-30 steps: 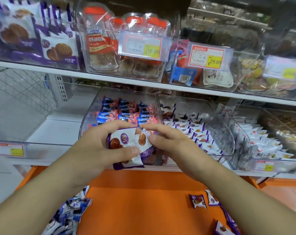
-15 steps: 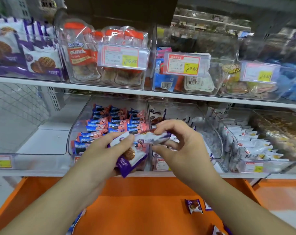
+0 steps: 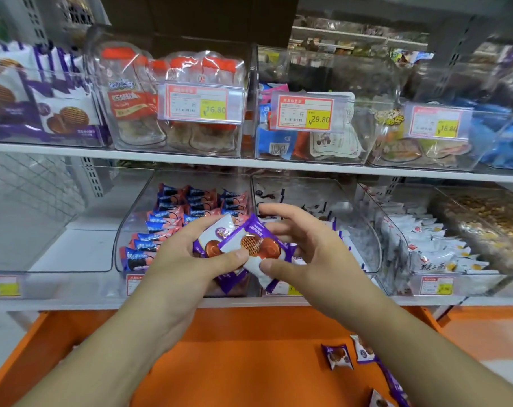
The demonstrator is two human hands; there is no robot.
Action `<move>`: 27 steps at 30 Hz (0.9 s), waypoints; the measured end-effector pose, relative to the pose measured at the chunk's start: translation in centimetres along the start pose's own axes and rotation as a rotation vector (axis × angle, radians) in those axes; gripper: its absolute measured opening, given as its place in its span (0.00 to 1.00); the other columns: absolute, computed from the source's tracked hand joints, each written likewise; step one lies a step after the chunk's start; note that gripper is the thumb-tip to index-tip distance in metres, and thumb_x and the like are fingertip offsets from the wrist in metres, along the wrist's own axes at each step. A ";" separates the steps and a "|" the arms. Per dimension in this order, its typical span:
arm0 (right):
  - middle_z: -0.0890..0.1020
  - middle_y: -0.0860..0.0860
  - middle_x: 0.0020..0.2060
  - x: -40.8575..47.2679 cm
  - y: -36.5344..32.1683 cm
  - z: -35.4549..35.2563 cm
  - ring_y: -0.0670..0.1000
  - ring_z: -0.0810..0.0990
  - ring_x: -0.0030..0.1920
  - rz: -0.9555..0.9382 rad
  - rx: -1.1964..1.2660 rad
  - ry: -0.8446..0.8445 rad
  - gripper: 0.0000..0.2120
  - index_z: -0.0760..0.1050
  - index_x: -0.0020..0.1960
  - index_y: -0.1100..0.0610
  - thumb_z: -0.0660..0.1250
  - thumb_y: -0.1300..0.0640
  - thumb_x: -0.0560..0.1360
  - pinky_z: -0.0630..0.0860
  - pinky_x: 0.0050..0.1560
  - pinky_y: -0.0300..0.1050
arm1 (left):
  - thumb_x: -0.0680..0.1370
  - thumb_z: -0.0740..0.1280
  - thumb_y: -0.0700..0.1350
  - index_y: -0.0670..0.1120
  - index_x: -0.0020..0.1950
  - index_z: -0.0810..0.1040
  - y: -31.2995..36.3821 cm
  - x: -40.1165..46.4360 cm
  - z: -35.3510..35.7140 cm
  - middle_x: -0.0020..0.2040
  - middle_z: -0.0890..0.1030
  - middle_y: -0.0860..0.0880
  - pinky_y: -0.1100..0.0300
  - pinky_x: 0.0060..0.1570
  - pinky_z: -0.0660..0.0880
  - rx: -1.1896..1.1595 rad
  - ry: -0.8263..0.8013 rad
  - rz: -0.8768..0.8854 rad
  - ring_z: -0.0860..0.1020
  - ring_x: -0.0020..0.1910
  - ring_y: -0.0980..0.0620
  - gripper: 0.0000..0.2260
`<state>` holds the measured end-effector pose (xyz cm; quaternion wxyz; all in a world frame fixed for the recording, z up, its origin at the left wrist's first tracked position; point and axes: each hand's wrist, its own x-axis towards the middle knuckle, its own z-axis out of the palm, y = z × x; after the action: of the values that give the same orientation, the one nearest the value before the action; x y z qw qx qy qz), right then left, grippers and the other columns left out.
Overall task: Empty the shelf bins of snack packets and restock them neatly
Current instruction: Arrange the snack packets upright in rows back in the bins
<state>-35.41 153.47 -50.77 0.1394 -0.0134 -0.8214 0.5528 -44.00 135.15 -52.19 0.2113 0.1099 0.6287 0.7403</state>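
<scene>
My left hand [image 3: 187, 257] grips a small stack of purple-and-white waffle snack packets [image 3: 214, 245] in front of the lower shelf. My right hand [image 3: 305, 248] pinches the top waffle packet [image 3: 255, 245] between thumb and fingers, laying it flat across the stack. Behind my hands a clear bin [image 3: 132, 221] holds neat rows of blue-and-pink cookie packets [image 3: 190, 204]. The clear bin to its right [image 3: 364, 230] holds a few dark-and-white packets, mostly hidden by my right hand.
An orange tray [image 3: 234, 362] below the shelf carries loose waffle packets [image 3: 337, 356] at its right. An empty-looking clear bin [image 3: 58, 218] stands at lower left. White packets [image 3: 431, 245] fill a bin at right. The upper shelf [image 3: 249, 164] has bins with price tags.
My right hand has turned its packet from edge-on to flat on the stack in my left hand. The view has shifted closer and slightly up.
</scene>
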 end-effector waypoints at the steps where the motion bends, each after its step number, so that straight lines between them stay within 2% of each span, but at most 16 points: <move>1: 0.79 0.47 0.56 0.0 -0.1 -0.3 0.43 0.80 0.57 -0.008 -0.066 -0.035 0.35 0.75 0.70 0.35 0.78 0.66 0.74 0.81 0.47 0.37 | 0.70 0.79 0.35 0.54 0.65 0.80 0.0 0.0 0.0 0.53 0.87 0.44 0.38 0.54 0.82 0.031 -0.001 0.006 0.86 0.53 0.41 0.27; 3: 0.79 0.50 0.54 0.1 -0.3 -0.6 0.45 0.81 0.49 0.009 -0.091 -0.088 0.38 0.75 0.69 0.34 0.79 0.68 0.72 0.81 0.44 0.39 | 0.71 0.78 0.33 0.54 0.64 0.81 -0.1 0.0 0.0 0.53 0.87 0.44 0.39 0.54 0.83 0.043 -0.005 0.010 0.86 0.52 0.41 0.26; 4: 0.79 0.49 0.52 0.1 -0.3 -0.7 0.45 0.82 0.47 0.021 -0.097 -0.089 0.36 0.77 0.67 0.35 0.78 0.69 0.71 0.81 0.43 0.40 | 0.73 0.77 0.33 0.54 0.64 0.80 -0.1 0.0 0.1 0.53 0.87 0.43 0.39 0.53 0.83 0.031 -0.004 0.009 0.86 0.52 0.41 0.25; 6: 0.82 0.47 0.48 0.2 -0.4 -0.7 0.45 0.83 0.44 0.043 -0.084 -0.037 0.27 0.80 0.59 0.42 0.77 0.70 0.71 0.81 0.42 0.41 | 0.76 0.72 0.32 0.52 0.64 0.80 0.1 0.1 0.2 0.53 0.87 0.42 0.38 0.52 0.83 -0.019 0.012 -0.006 0.87 0.51 0.41 0.21; 8: 0.84 0.49 0.47 0.3 -0.4 -0.9 0.46 0.85 0.41 0.094 0.007 0.046 0.18 0.78 0.54 0.50 0.76 0.69 0.73 0.80 0.39 0.41 | 0.77 0.70 0.30 0.50 0.64 0.80 0.2 0.1 0.4 0.52 0.87 0.42 0.39 0.54 0.83 -0.057 0.013 -0.019 0.87 0.51 0.40 0.20; 11: 0.87 0.52 0.51 0.0 -0.1 -1.0 0.52 0.89 0.45 0.189 0.179 0.107 0.14 0.73 0.54 0.61 0.76 0.68 0.74 0.79 0.33 0.36 | 0.78 0.72 0.37 0.49 0.65 0.80 0.2 -0.1 0.6 0.53 0.87 0.43 0.39 0.56 0.82 -0.048 -0.017 -0.017 0.86 0.52 0.40 0.17; 13: 0.87 0.53 0.51 -0.1 0.1 -0.9 0.55 0.89 0.46 0.202 0.259 0.124 0.15 0.72 0.55 0.63 0.76 0.67 0.75 0.79 0.33 0.36 | 0.76 0.73 0.42 0.48 0.66 0.79 0.1 -0.1 0.8 0.54 0.87 0.42 0.38 0.57 0.82 -0.062 -0.055 -0.033 0.86 0.53 0.39 0.18; 15: 0.87 0.53 0.49 -0.1 0.1 -0.7 0.54 0.89 0.46 0.209 0.261 0.136 0.16 0.74 0.58 0.59 0.77 0.65 0.75 0.78 0.32 0.35 | 0.75 0.74 0.42 0.47 0.65 0.80 0.1 0.0 0.9 0.53 0.87 0.42 0.37 0.55 0.82 -0.039 -0.070 -0.039 0.86 0.53 0.40 0.18; 18: 0.84 0.41 0.43 0.0 0.5 -1.0 0.41 0.84 0.44 0.088 -0.020 0.075 0.27 0.74 0.68 0.41 0.78 0.61 0.75 0.78 0.38 0.35 | 0.74 0.76 0.38 0.52 0.62 0.81 -0.3 0.5 0.8 0.51 0.88 0.46 0.39 0.50 0.84 0.087 -0.016 0.003 0.87 0.50 0.43 0.18; 20: 0.81 0.36 0.49 0.3 1.1 -1.5 0.38 0.81 0.48 0.003 -0.217 0.024 0.29 0.74 0.67 0.34 0.78 0.58 0.75 0.77 0.45 0.33 | 0.73 0.78 0.41 0.56 0.62 0.81 -0.7 0.9 0.8 0.51 0.88 0.50 0.43 0.52 0.84 0.217 -0.001 0.033 0.87 0.49 0.47 0.20; 22: 0.80 0.35 0.55 0.6 1.8 -2.0 0.39 0.80 0.53 -0.009 -0.335 0.013 0.19 0.78 0.61 0.36 0.78 0.53 0.75 0.76 0.49 0.34 | 0.72 0.80 0.46 0.60 0.63 0.80 -1.1 1.4 0.8 0.52 0.87 0.53 0.45 0.54 0.83 0.305 0.010 0.044 0.87 0.49 0.50 0.21; 24: 0.80 0.33 0.50 1.0 2.8 -2.6 0.41 0.79 0.48 0.043 -0.337 0.021 0.14 0.81 0.56 0.39 0.79 0.53 0.75 0.77 0.46 0.38 | 0.75 0.77 0.47 0.62 0.62 0.80 -1.5 2.1 0.8 0.52 0.87 0.53 0.44 0.56 0.82 0.313 0.020 0.033 0.87 0.51 0.49 0.18; 26: 0.80 0.32 0.42 1.6 3.8 -3.5 0.41 0.78 0.40 0.087 -0.226 0.076 0.13 0.82 0.53 0.44 0.78 0.59 0.75 0.75 0.41 0.36 | 0.79 0.73 0.41 0.59 0.62 0.80 -2.0 2.9 0.6 0.51 0.88 0.51 0.44 0.57 0.82 0.228 0.044 -0.011 0.87 0.51 0.48 0.16; 27: 0.81 0.34 0.42 2.2 4.3 -4.0 0.43 0.79 0.38 0.101 -0.180 0.117 0.12 0.83 0.52 0.45 0.77 0.61 0.75 0.76 0.39 0.37 | 0.80 0.71 0.39 0.57 0.63 0.80 -2.1 3.3 0.5 0.51 0.88 0.49 0.46 0.56 0.82 0.164 0.061 -0.039 0.87 0.50 0.47 0.16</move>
<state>-37.12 159.16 -52.84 0.1573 -0.0993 -0.8565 0.4814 -46.32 137.35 -54.47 0.1965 0.0919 0.6956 0.6849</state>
